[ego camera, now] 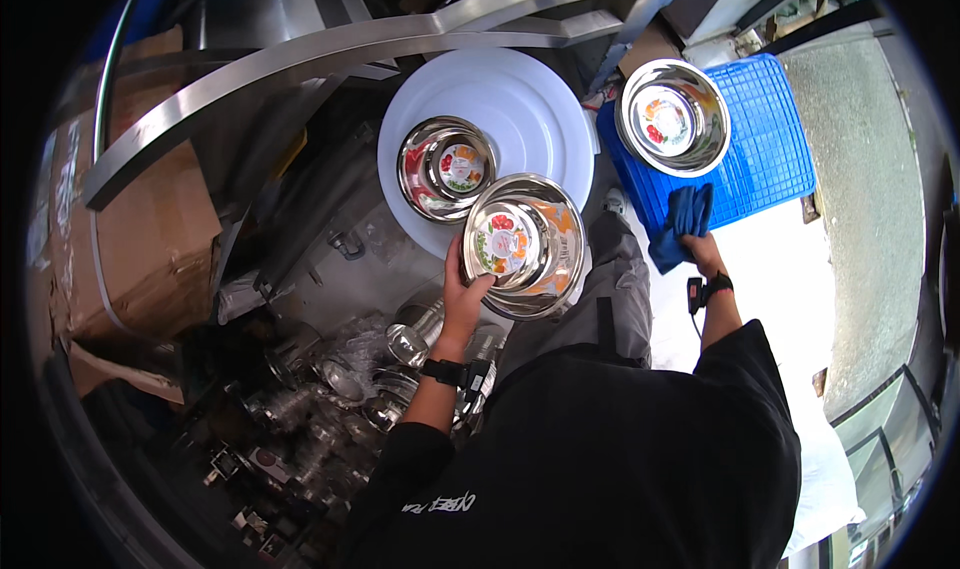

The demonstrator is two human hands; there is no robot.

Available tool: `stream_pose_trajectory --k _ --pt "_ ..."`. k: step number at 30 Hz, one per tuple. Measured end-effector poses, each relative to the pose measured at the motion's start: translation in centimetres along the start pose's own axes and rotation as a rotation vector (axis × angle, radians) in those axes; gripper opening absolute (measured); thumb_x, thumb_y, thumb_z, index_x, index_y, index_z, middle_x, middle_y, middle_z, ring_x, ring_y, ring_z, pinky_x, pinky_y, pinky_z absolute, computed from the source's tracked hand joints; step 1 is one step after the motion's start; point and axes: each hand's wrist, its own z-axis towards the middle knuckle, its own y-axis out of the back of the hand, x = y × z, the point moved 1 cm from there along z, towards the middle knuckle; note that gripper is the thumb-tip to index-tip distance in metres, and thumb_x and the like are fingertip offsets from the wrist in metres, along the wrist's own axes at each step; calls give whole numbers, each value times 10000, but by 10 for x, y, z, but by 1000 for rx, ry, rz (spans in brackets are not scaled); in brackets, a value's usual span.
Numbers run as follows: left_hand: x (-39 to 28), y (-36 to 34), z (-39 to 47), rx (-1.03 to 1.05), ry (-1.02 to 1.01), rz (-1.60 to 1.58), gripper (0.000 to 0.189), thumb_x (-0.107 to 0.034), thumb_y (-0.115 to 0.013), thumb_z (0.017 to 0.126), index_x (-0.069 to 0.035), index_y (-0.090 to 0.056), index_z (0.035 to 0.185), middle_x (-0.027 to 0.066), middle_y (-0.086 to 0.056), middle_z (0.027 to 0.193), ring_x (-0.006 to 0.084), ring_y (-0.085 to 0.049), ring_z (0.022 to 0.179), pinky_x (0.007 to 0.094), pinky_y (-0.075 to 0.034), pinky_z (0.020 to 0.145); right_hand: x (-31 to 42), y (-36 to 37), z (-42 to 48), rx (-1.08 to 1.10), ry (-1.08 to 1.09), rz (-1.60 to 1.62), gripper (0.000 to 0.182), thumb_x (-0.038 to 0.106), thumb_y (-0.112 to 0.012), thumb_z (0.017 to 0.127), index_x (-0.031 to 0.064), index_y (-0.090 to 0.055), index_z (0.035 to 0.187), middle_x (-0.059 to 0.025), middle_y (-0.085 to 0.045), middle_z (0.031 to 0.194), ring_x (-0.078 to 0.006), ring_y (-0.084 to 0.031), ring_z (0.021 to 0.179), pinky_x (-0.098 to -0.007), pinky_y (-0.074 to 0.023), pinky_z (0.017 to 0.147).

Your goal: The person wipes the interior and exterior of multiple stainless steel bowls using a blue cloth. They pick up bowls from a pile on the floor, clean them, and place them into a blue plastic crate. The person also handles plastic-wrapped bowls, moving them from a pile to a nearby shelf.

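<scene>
My left hand [463,299] grips the near left rim of a shiny stainless steel bowl [551,276], thumb over the edge. A round label with printed fruit [504,243] covers the middle of its inside. Just beyond, another steel bowl [411,170] with a similar label rests on a round white plastic lid [517,111]; the held bowl overlaps it in view. In my right hand [702,252] is a bunched dark blue cloth [681,227], beside the near edge of a blue plastic crate [765,141]. A third steel bowl [709,111] stands upright on that crate.
A metal frame [300,55] arches across the far side. Cardboard boxes [142,246] stand at the left. Metal pieces and clear plastic wrapping [360,344] crowd the floor near my left forearm. A brightly lit white surface [750,299] lies at my right.
</scene>
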Motion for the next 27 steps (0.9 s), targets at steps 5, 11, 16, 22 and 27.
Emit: stream_pose_trajectory --k 5,11,16,22,27 --pt "5 30 -31 -77 -175 -55 685 -24 -605 768 27 -253 1353 153 -407 1306 207 -444 1166 303 -372 963 74 -111 -154 320 312 -120 627 25 -646 687 -5 -405 1265 -116 -556 1145 -214 -547 1043 -338 -431 907" --pt "21 71 -72 -183 -380 2 636 -205 -648 792 26 -369 1315 154 -484 1238 195 -506 1102 291 -409 908 98 -309 -207 319 782 -836 793 205 -691 661 97 -268 1322 -236 -578 1057 -359 -572 997 -373 -450 849" --pt "-4 137 -134 -298 -513 -75 605 -229 -627 804 -16 -392 1318 153 -532 1176 227 -531 1064 301 -409 904 39 -445 -249 682 929 -789 570 119 -677 677 21 -470 1199 -177 -593 1071 -265 -573 999 -340 -439 858" --pt "-16 216 -181 -449 -563 106 570 -264 -648 780 -18 -465 1261 160 -555 1166 236 -544 1055 305 -417 890 6 -477 -330 1051 981 -1511 367 30 -614 670 66 -591 1035 -114 -621 984 -282 -579 941 -361 -454 806" --pt "10 242 -189 -243 -424 -464 529 -149 -615 785 14 -455 1262 109 -579 1120 171 -554 990 265 -420 867 13 -447 -342 616 1437 -2077 360 45 -568 678 153 -645 1013 -70 -609 966 -321 -568 921 -387 -478 753"
